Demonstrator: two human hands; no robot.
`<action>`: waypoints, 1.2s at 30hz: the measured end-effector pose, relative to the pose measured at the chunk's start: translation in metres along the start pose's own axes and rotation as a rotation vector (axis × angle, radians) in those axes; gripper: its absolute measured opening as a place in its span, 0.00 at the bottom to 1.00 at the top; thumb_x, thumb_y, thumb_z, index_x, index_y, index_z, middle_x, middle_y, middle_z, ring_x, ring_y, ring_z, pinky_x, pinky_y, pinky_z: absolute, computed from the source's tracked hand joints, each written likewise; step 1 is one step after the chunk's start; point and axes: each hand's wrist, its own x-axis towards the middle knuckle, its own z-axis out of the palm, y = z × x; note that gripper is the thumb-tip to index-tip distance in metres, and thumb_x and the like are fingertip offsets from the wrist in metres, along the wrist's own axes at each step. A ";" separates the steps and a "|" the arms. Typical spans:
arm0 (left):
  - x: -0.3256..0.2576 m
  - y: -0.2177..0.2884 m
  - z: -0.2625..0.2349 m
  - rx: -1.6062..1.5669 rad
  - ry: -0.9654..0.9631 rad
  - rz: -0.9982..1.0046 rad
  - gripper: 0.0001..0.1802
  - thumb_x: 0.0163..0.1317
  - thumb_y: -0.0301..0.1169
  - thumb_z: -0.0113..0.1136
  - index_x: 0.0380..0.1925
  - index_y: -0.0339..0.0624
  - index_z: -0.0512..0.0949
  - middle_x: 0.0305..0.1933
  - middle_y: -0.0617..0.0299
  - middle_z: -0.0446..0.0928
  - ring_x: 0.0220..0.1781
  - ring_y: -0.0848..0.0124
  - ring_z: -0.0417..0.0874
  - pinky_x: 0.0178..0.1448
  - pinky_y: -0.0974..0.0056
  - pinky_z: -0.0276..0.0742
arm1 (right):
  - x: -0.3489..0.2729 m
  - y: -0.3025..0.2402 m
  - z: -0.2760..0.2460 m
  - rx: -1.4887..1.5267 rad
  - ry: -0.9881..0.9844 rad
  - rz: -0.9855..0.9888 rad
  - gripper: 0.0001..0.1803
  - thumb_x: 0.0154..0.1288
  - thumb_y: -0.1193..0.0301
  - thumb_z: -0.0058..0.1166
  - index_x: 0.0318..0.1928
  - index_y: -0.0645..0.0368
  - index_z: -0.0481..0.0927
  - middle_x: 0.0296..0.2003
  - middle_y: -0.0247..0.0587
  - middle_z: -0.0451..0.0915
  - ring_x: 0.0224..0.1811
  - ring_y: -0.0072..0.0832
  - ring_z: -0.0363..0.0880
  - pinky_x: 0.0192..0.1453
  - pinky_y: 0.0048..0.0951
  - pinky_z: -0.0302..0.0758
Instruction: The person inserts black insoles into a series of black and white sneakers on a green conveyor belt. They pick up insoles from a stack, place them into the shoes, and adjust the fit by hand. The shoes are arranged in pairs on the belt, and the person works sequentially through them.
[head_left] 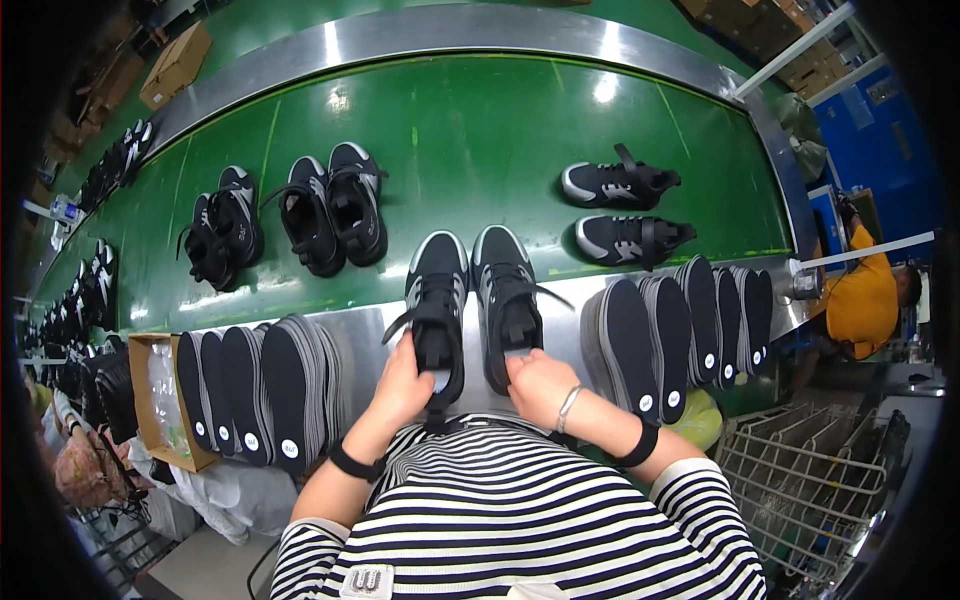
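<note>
Fingers of the left hand grasp a round-toed, silver-tipped black shoe, those of the right hand its mate, mid-frame; matte, elongated insoles lie lower left.

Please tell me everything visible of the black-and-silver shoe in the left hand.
This black sports shoe with silver-grey trim looks like fabric, with dark laces and a strap sticking out leftward. Upright, toe pointing away from the person, it overlaps the shiny metal table edge in view. The bare left hand grips its collar, thumb at the opening.
</note>
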 end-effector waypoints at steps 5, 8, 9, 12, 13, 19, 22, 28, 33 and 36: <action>-0.050 0.040 -0.005 0.297 0.238 0.238 0.28 0.45 0.24 0.53 0.51 0.32 0.61 0.47 0.45 0.67 0.49 0.53 0.69 0.53 0.57 0.66 | -0.026 0.004 0.020 0.143 0.154 -0.077 0.17 0.54 0.63 0.50 0.39 0.62 0.73 0.29 0.47 0.75 0.38 0.41 0.72 0.38 0.37 0.72; -0.043 0.072 0.000 0.023 0.082 0.313 0.22 0.45 0.26 0.57 0.43 0.37 0.68 0.42 0.50 0.70 0.46 0.56 0.71 0.49 0.60 0.68 | -0.028 0.016 0.011 0.137 0.270 0.168 0.17 0.51 0.65 0.53 0.40 0.60 0.72 0.34 0.47 0.74 0.40 0.41 0.71 0.41 0.36 0.70; -0.035 0.076 0.012 0.143 0.138 0.476 0.27 0.43 0.27 0.60 0.47 0.36 0.65 0.45 0.51 0.68 0.49 0.57 0.70 0.50 0.59 0.67 | -0.026 0.023 0.016 0.152 0.374 0.201 0.19 0.49 0.66 0.54 0.42 0.60 0.71 0.37 0.48 0.72 0.42 0.43 0.70 0.42 0.37 0.70; -0.014 0.096 0.032 0.439 0.178 0.584 0.37 0.39 0.29 0.63 0.52 0.35 0.60 0.51 0.53 0.65 0.53 0.59 0.66 0.52 0.57 0.64 | -0.007 0.043 0.037 0.099 0.697 -0.027 0.19 0.47 0.73 0.51 0.44 0.58 0.67 0.34 0.47 0.70 0.38 0.44 0.69 0.39 0.41 0.69; -0.006 0.092 0.037 0.525 0.166 0.592 0.39 0.37 0.29 0.64 0.53 0.35 0.59 0.52 0.53 0.64 0.54 0.59 0.66 0.53 0.57 0.64 | -0.001 0.046 0.039 0.115 0.648 -0.020 0.20 0.47 0.74 0.51 0.45 0.58 0.68 0.34 0.47 0.70 0.39 0.45 0.68 0.41 0.41 0.69; 0.040 0.079 0.036 0.343 0.002 0.559 0.29 0.38 0.28 0.59 0.45 0.36 0.66 0.43 0.52 0.70 0.47 0.58 0.70 0.47 0.58 0.68 | 0.020 0.071 0.051 0.388 0.641 -0.188 0.23 0.46 0.75 0.50 0.48 0.56 0.69 0.41 0.49 0.71 0.44 0.47 0.67 0.50 0.35 0.66; 0.052 0.077 0.032 -0.079 -0.075 0.247 0.14 0.43 0.24 0.53 0.33 0.32 0.70 0.31 0.57 0.74 0.36 0.69 0.75 0.43 0.69 0.69 | 0.035 0.075 0.047 0.901 0.570 -0.083 0.12 0.56 0.70 0.49 0.38 0.66 0.74 0.41 0.38 0.70 0.42 0.27 0.68 0.48 0.25 0.64; 0.061 0.077 0.026 -0.360 -0.197 0.105 0.08 0.51 0.26 0.54 0.32 0.36 0.70 0.27 0.70 0.67 0.29 0.81 0.66 0.35 0.75 0.63 | 0.057 0.087 0.050 1.147 0.448 -0.020 0.16 0.61 0.64 0.45 0.36 0.67 0.74 0.31 0.41 0.74 0.36 0.30 0.71 0.44 0.27 0.67; 0.057 0.085 0.028 -0.285 -0.178 0.114 0.07 0.53 0.28 0.53 0.31 0.37 0.70 0.26 0.71 0.67 0.29 0.81 0.65 0.34 0.75 0.63 | 0.021 0.053 0.017 0.309 0.974 -0.147 0.12 0.50 0.71 0.51 0.37 0.60 0.74 0.34 0.47 0.72 0.37 0.42 0.71 0.41 0.37 0.68; 0.059 0.067 0.031 -0.327 -0.155 0.110 0.11 0.55 0.28 0.50 0.37 0.32 0.71 0.33 0.59 0.74 0.35 0.73 0.72 0.40 0.70 0.67 | 0.026 0.051 0.024 0.038 0.921 -0.239 0.17 0.44 0.68 0.59 0.39 0.53 0.76 0.33 0.40 0.72 0.35 0.37 0.71 0.36 0.36 0.69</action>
